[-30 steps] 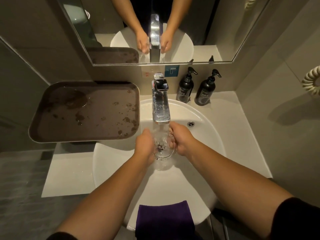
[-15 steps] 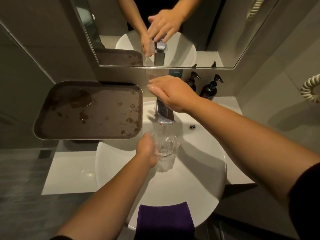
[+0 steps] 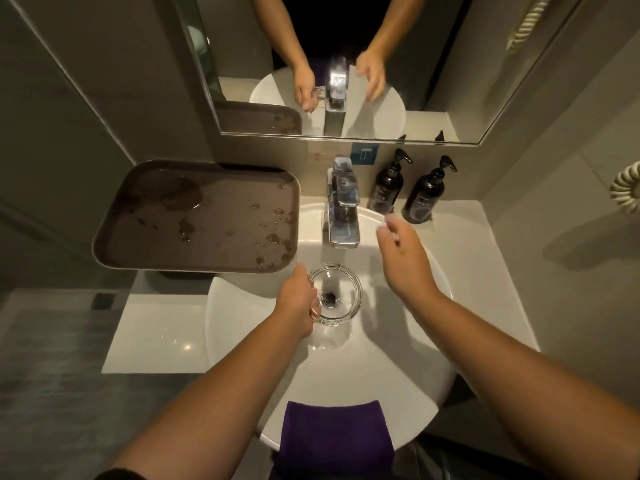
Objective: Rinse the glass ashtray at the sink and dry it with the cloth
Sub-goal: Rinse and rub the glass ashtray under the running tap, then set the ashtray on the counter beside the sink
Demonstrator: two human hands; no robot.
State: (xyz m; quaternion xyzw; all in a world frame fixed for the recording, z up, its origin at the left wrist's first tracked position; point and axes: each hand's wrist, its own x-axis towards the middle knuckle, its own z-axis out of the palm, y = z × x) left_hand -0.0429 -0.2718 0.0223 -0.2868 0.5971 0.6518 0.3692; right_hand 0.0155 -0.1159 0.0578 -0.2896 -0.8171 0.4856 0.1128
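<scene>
Over the basin's middle, the left hand (image 3: 298, 301) grips the glass ashtray (image 3: 335, 294) by its 9 o'clock rim, fingers curled around the edge. At 2 o'clock, the right hand (image 3: 403, 258) hangs loose with fingers relaxed and slightly spread, holding nothing. No stream shows beneath the faucet (image 3: 341, 206), so rinsing looks finished; drying remains. At 6 o'clock, the purple cloth (image 3: 334, 436) lies untouched on the sink (image 3: 408, 368) rim. Nothing visible sits inside the ashtray; droplets dot the brown tray (image 3: 197, 216) at 10 o'clock.
</scene>
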